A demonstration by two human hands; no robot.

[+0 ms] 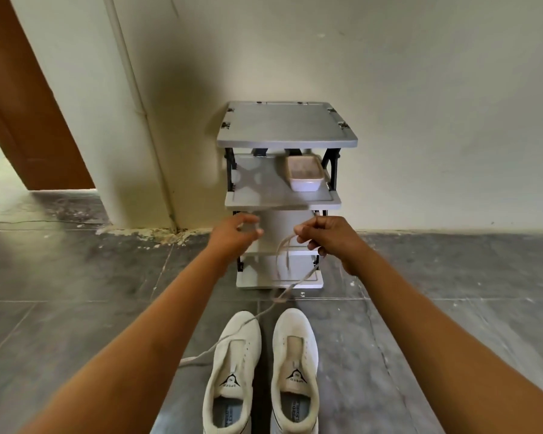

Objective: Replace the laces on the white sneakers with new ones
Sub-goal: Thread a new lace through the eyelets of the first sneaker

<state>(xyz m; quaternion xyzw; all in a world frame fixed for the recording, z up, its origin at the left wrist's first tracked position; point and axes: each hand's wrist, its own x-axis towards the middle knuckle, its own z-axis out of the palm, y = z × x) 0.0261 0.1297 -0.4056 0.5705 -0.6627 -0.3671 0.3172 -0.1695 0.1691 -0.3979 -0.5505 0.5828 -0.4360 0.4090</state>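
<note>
- Above and just beyond your right hand [329, 238], a pale tub [304, 177] sits on the second shelf of the grey rack [282, 202]; what it holds is too blurred to tell.
- Your right hand pinches a looped lace [276, 299], which trails down towards you, over the toe of the left sneaker [232, 371].
- Your left hand [235, 236] is curled and blurred; whether it holds anything, I cannot tell.
- Left sneaker and right sneaker [295, 364] lie below your hands, side by side, long axes parallel, toes pointing at the rack.
</note>
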